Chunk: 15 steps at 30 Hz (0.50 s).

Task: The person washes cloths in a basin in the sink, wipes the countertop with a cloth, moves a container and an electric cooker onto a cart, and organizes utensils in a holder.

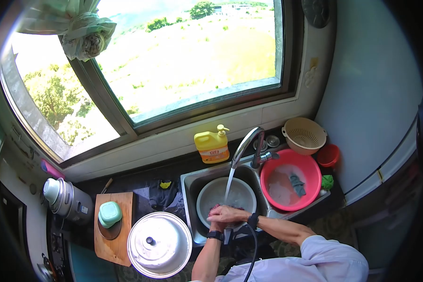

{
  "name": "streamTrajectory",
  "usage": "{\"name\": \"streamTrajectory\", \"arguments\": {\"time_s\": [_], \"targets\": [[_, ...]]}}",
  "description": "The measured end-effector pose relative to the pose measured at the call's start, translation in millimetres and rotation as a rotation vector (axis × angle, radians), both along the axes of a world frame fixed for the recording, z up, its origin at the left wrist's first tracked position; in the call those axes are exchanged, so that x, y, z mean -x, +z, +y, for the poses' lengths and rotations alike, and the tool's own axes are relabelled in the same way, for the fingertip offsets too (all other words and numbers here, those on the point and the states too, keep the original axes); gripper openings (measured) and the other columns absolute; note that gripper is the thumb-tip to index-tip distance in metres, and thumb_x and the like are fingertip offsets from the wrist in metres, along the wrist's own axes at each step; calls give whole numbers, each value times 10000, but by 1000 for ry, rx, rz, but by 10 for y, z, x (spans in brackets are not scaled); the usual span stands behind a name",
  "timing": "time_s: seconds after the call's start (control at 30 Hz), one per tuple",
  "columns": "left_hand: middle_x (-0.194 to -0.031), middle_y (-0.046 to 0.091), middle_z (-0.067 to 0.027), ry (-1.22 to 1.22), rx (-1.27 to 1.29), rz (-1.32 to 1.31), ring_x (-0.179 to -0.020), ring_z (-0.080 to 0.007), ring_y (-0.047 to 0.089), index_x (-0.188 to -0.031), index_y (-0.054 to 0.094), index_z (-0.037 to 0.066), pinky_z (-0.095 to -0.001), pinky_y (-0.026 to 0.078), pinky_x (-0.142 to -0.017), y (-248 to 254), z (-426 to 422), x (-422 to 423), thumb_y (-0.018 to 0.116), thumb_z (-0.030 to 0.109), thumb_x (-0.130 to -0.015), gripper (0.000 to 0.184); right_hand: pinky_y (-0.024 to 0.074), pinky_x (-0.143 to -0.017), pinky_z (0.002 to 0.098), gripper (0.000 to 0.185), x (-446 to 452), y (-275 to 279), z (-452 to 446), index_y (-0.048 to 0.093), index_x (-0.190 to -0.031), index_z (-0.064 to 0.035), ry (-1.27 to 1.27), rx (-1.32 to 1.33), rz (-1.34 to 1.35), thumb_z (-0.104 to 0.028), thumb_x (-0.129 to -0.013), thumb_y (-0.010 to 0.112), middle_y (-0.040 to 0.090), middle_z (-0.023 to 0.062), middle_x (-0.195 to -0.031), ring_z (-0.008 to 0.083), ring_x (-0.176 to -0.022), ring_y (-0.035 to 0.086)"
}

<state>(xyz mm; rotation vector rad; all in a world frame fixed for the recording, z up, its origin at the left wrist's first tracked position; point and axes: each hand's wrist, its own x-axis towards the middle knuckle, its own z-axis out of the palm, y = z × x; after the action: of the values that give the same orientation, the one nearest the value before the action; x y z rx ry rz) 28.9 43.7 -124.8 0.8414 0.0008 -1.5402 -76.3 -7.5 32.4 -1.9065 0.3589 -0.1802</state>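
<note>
Both hands meet over the near side of a grey basin (206, 192) that stands in the left bowl of a steel sink. My right hand (227, 214) lies across my left hand (216, 225), with its fingers closed. Most of the left fingers are hidden beneath it. Dark reddish material (215, 207) shows at the hands' far edge and in the basin; its kind is too small to tell. A stream of water falls from the curved faucet (242, 149) into the basin, just beyond my hands.
A red basin (317, 190) with cloudy water and a grey-green cloth (297, 184) sits at right. Behind are a yellow pump jug (212, 149) and a beige colander (305, 134). Left lie a large metal lid (148, 261) and a cutting board (122, 249) bearing a green container (110, 214).
</note>
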Motion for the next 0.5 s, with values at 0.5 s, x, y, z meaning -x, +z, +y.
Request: {"name": "streamTrajectory", "arguments": {"time_s": [0.5], "targets": [[-887, 615, -42, 303, 144, -639, -739, -104, 596, -988, 564, 17, -255, 507, -613, 1613, -470, -453, 521, 210, -924, 208, 454, -654, 280, 159, 561, 930, -636, 646, -899, -2, -544, 278, -385, -153, -848, 643, 603, 82, -765, 157, -723, 578]]}}
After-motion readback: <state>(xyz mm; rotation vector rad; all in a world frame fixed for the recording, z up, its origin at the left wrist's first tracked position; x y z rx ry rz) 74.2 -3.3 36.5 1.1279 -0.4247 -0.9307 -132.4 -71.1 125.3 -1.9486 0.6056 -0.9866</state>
